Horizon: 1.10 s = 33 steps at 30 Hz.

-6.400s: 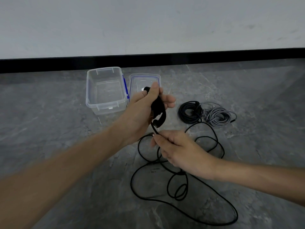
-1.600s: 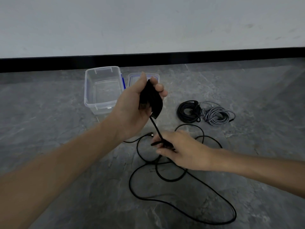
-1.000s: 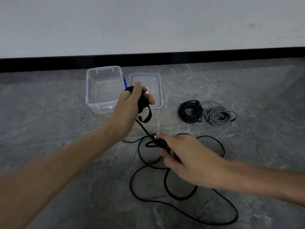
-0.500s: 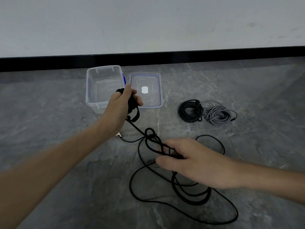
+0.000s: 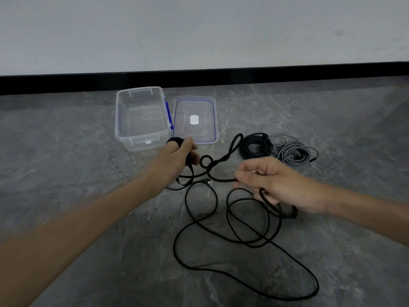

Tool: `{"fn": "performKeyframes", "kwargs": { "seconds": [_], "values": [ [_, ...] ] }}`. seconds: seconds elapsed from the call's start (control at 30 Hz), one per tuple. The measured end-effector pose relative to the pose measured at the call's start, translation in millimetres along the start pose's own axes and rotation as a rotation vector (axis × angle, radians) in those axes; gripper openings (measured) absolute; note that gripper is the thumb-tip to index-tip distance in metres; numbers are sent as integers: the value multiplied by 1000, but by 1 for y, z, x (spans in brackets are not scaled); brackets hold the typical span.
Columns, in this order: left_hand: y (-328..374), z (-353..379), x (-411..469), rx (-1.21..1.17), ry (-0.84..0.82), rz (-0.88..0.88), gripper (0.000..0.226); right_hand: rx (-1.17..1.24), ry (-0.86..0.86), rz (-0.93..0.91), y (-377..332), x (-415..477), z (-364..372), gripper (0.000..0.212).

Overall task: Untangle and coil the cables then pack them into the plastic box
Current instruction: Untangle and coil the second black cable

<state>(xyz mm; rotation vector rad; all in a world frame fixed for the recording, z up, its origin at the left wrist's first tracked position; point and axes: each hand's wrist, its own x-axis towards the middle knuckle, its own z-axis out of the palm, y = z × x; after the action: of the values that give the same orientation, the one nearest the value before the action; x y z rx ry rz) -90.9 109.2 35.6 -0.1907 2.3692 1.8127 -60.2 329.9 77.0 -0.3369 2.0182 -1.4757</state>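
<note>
Head view: the left hand is curled round a few wound turns of the black cable, at five o'clock of the empty box. The right hand, at three o'clock of the left, pinches a strand between thumb and fingertips, with another turn hooked under its lower fingers. Half a second ago this hand lay low over the strands on the floor. Now it is raised and drawn towards three o'clock. The stretch between the hands hangs clear, showing a small twisted loop and a longer one reaching to one o'clock. The slack at six o'clock has opened into wide loops. I judge that the tangle is being pulled apart and winding is paused. The lid lies beside the box. A black coil and a grey coil, touching each other, lie at twelve o'clock of the right hand, not yet packed.
</note>
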Motion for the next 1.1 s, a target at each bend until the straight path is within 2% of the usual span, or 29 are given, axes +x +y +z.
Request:
{"fn": "performKeyframes", "kwargs": {
  "seconds": [0.1, 0.23, 0.33, 0.47, 0.57, 0.8, 1.1],
  "values": [
    [1, 6, -6, 106, -93, -18, 44, 49, -42, -49, -9, -1, -3, 25],
    [4, 9, -18, 126, -349, -17, 57, 65, -14, -83, -19, 1, -17, 18],
    [4, 10, -23, 100, -475, -39, 46, 188, 66, -76, -26, 4, -29, 19],
    [9, 13, -26, 10, -573, -31, 44, 246, 199, -76, -34, 6, -39, 20],
    [14, 14, -24, -66, -591, -4, 42, 257, 291, -88, -36, 12, -48, 21],
    [14, 10, -22, -28, -596, 169, 39, 245, 438, -109, -40, 23, -66, 26],
    [13, 10, -20, 36, -567, 182, 42, 168, 581, -97, -24, 35, -95, 30]
  ]
}}
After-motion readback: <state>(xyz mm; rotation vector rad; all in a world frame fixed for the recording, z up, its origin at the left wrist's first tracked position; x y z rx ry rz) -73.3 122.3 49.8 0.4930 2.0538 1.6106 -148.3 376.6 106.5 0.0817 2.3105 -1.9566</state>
